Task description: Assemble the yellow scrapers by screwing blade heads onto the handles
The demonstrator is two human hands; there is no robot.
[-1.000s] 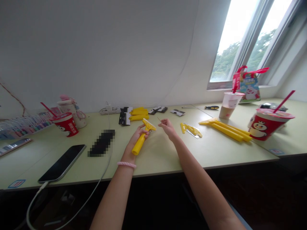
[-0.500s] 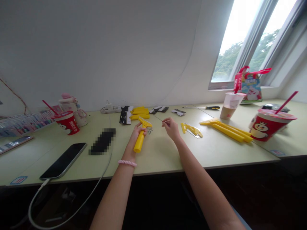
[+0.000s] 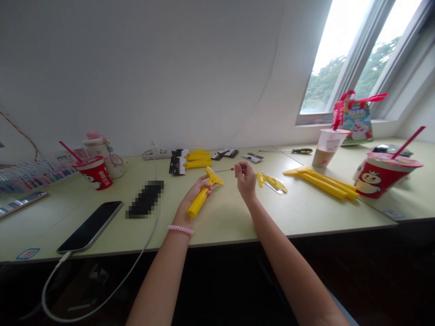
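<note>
My left hand (image 3: 196, 192) is shut around the handle of a yellow plastic scraper (image 3: 201, 200), holding it just above the desk. The scraper's wide head points up and to the right. My right hand (image 3: 246, 178) pinches a small screwdriver (image 3: 227, 170) with a thin metal shaft and a red grip, mostly hidden by my fingers. Its shaft points left towards the scraper head and does not touch it. Yellow scraper parts (image 3: 272, 182) lie just right of my right hand.
A smartphone (image 3: 90, 226) with a white cable lies at the left, beside a pixelated black object (image 3: 146, 199). Yellow handles (image 3: 326, 186), a black-handled screwdriver (image 3: 302, 151), a power strip (image 3: 156, 155) and several drink cups (image 3: 385, 174) stand along the desk.
My right hand has risen and moved slightly left, and the red grip now shows between its fingers. The scraper head has turned further to the right in my left hand.
</note>
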